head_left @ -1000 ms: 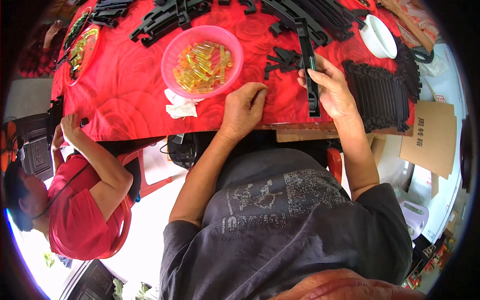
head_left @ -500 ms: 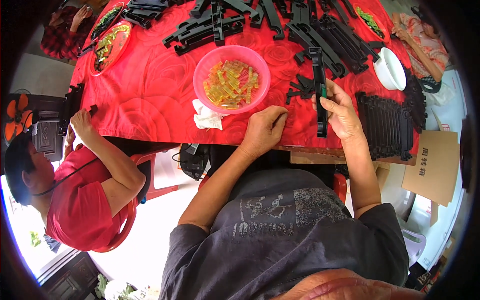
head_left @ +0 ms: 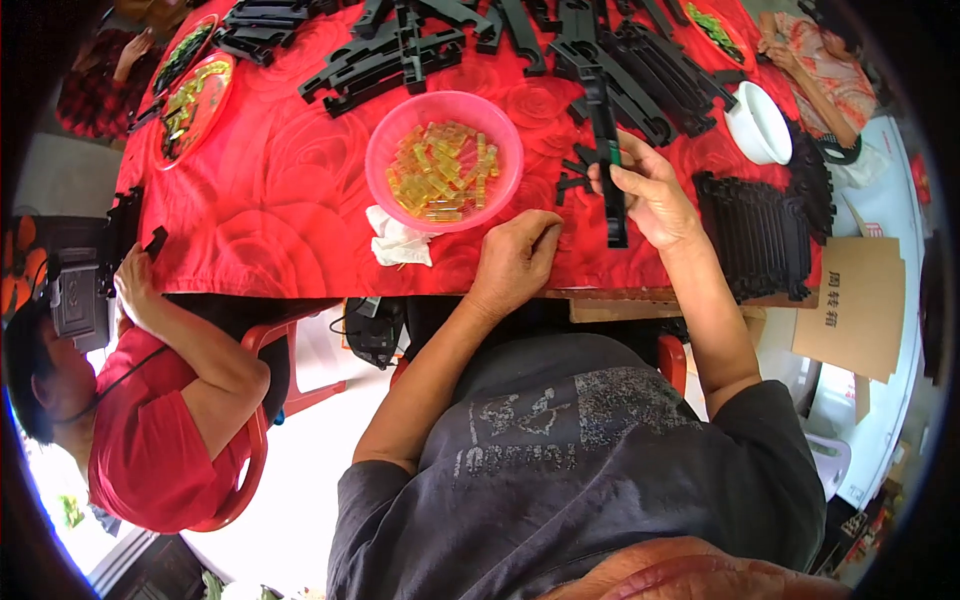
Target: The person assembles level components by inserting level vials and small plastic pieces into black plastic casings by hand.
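In my right hand (head_left: pixel 655 190) is a long black plastic bar (head_left: pixel 616 225), held upright between thumb and fingers, with a small green spot by the thumb. My left hand (head_left: pixel 515 260) rests closed at the table's front edge, its fingers curled inward; whatever they may hold is hidden. Just beyond it stands a pink plastic basket (head_left: pixel 374 160) of small yellow see-through vials (head_left: pixel 440 170). A crumpled white cloth (head_left: pixel 400 238) lies against the basket's near side. Small black pieces (head_left: pixel 574 172) lie on the red tablecloth (head_left: pixel 290 180), left of the held bar.
Loose black bars (head_left: pixel 400 62) are heaped along the far side. At right, more bars (head_left: pixel 745 235) sit in a neat stack near a white bowl (head_left: pixel 765 125). A co-worker in red (head_left: pixel 160 440) handles black parts at left. Orange trays (head_left: pixel 205 115) hold vials; a cardboard box (head_left: pixel 850 310) stands right.
The whole view has shifted slightly, so most things sit further left. My right hand still grips the bar and my left stays closed. The co-worker's small black piece is raised a little.
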Tool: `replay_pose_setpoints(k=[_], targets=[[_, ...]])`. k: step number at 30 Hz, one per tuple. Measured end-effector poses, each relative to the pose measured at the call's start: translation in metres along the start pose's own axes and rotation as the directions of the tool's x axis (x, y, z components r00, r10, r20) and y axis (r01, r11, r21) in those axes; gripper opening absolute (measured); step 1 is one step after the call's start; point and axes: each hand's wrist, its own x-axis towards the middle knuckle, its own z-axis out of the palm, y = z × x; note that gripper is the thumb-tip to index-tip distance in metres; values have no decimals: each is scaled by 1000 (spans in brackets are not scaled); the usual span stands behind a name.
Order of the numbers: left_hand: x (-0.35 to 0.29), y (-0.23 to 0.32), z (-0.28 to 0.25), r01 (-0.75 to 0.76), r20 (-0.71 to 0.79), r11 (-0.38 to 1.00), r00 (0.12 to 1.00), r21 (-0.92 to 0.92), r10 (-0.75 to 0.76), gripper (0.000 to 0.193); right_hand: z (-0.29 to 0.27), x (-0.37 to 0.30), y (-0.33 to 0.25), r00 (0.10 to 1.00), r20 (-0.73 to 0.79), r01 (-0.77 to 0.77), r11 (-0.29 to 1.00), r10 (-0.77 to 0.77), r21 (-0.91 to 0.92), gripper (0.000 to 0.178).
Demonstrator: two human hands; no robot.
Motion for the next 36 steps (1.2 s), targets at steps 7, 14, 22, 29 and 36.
replay_pose_setpoints(k=[7,14,22,29,36], targets=[[2,-2,0,-8,11,1000,1000,-14,9,9,-1,17,0,1000,-15,-19,995,20,101,42],[3,-1,-3,1,8,1000,1000,-20,-1,8,1,62,2,999,-5,-47,997,48,60,39],[2,0,-3,-6,-2,999,1000,-40,6,7,27,127,5,997,-18,57,900,-72,-432,35],[3,1,-4,8,30,999,1000,-54,-6,9,42,197,5,926,274,315,131,-261,-940,38],[4,2,-6,35,39,998,999,-53,-33,9,65,196,-11,926,280,242,-172,-253,-955,38]])
